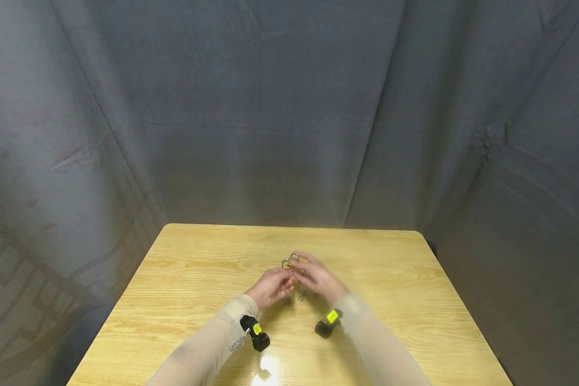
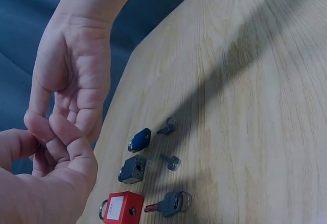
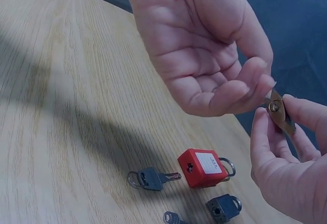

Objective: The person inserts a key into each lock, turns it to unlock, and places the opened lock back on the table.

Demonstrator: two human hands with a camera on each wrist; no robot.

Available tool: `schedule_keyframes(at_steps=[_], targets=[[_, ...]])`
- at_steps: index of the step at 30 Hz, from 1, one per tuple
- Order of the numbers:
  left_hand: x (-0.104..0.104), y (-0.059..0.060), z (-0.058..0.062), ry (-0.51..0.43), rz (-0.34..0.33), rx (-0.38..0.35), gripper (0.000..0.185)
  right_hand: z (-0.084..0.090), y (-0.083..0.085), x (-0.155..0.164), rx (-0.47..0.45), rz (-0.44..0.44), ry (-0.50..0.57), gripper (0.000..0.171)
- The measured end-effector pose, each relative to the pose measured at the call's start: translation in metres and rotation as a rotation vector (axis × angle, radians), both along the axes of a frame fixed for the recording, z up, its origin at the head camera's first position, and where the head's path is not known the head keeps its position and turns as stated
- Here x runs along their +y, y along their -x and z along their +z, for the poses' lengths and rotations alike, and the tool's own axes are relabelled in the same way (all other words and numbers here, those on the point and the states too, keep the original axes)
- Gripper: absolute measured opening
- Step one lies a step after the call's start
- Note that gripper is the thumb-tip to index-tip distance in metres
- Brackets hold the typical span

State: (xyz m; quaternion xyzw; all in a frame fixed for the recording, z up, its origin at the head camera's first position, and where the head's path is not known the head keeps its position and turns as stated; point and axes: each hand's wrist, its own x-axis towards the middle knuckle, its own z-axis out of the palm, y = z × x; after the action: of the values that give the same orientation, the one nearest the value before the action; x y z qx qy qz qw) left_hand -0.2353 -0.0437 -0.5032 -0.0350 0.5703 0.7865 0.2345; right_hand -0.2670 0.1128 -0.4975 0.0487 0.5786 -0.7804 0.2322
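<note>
Red padlock (image 3: 203, 169) — blue padlock (image 2: 139, 139) — pale wood table (image 1: 391, 279).

light: dim, overhead
glare: bright spot on tabletop (image 1: 268, 367) near edge
shadows: long arm bands across wrist views
blur: head view soft

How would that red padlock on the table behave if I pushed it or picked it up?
The red padlock lies flat on a broad face, so it would probably slide on the smooth table, not roll. Its blocky body looks rigid and easy to pinch. The metal shackle suggests some heft for its size.
</note>
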Motion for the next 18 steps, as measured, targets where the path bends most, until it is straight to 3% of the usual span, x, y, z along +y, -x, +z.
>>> schedule_keyframes(at_steps=[14,18], targets=[[-0.0017,0.0022,0.0019,0.054,0.056,0.029,0.026,-0.0005,0.0024,-0.0006,-0.012,-0.011,0.053,0.059],[-0.0012,0.0017,0.0011,0.053,0.078,0.027,0.023,0.0005,0.0017,0.0000,-0.001,-0.001,0.020,0.059]])
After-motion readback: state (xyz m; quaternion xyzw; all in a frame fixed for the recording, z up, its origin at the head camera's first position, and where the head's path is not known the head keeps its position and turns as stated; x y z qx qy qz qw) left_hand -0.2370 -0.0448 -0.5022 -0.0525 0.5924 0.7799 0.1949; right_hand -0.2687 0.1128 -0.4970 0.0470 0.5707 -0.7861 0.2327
